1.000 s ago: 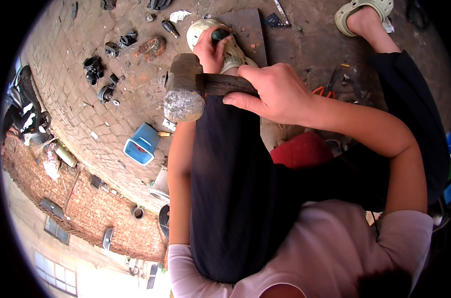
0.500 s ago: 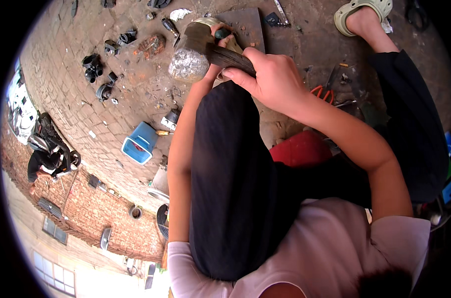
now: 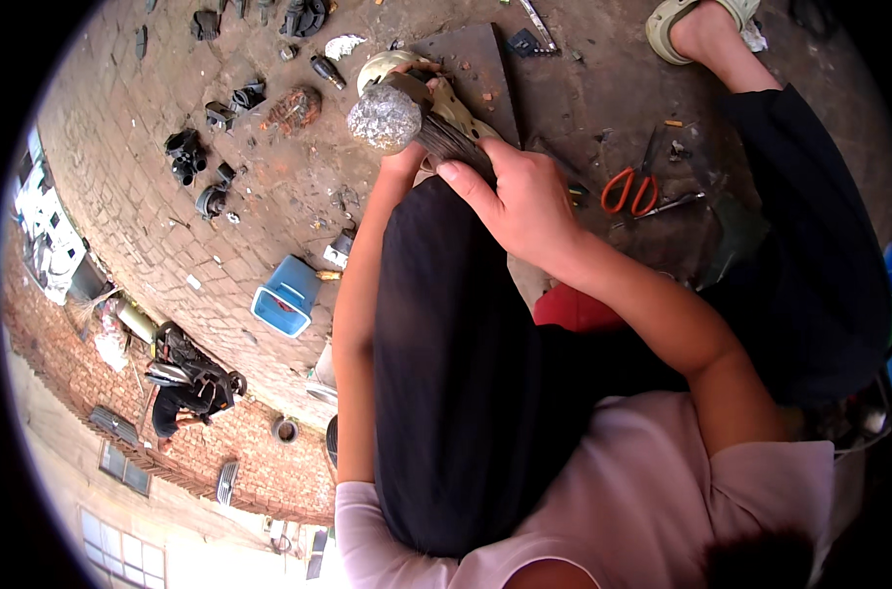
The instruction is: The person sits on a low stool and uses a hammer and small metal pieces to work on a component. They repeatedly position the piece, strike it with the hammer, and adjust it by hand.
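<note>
My right hand (image 3: 532, 196) is wrapped round the dark wooden handle of a hammer (image 3: 385, 122), its thumb lying along the handle. The hammer's battered grey striking face points toward me. Behind the head, mostly hidden, is my left hand (image 3: 414, 160); a few curled fingers show past its far side, and what they grip is covered. Both hands are beyond my bent knee, close to the pale clog (image 3: 379, 67) on my foot. A dark flat plate (image 3: 480, 74) lies on the ground just right of that foot.
Orange-handled scissors (image 3: 630, 190) lie right of my right hand. At left are a blue plastic bin (image 3: 287, 294) and several black parts (image 3: 184, 155). A red object (image 3: 574, 308) sits under my right forearm. Far left, a person bends beside a motorcycle (image 3: 196, 368).
The hammer head has come down and tipped its striking face further toward me. My right hand has lowered slightly, and the scissors show more fully. The whole view has shifted a little.
</note>
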`<state>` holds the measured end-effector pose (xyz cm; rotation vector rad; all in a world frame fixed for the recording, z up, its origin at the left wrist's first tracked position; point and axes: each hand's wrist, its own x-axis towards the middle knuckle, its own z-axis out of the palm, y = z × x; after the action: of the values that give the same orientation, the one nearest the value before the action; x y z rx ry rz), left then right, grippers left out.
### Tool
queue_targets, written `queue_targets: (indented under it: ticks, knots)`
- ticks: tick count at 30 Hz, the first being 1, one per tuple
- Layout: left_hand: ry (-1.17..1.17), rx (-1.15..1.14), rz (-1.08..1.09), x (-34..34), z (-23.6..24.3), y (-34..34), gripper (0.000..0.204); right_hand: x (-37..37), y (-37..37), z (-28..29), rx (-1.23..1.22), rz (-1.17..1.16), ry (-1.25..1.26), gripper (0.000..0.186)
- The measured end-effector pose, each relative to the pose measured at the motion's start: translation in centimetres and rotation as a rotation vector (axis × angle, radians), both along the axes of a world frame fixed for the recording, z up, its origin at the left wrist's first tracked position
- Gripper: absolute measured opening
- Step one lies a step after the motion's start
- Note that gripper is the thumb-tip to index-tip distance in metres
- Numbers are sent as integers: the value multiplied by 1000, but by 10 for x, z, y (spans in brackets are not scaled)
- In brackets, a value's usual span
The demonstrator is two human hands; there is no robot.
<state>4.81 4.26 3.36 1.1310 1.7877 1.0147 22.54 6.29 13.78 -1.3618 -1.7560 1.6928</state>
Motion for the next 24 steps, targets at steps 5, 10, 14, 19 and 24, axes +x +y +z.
queue_targets:
  ticks: [5,10,14,19,24]
  knots:
    - [155,-9,-10,-14,-30,-12,35,7,-4,-12,-76,-53,-36,55]
    - [199,-34,-65,-16,-21,-18,25,5,-1,-9,-27,19,-61,54]
    - [-102,107,-18,-1,-25,-5,23,0,4,5,113,5,17,53]
    - [196,-175,-72,-23,-44,-33,29,-2,13,-3,44,91,-230,50]
    - [159,-91,-166,-12,-6,-16,29,2,-4,9,24,-5,-29,50]
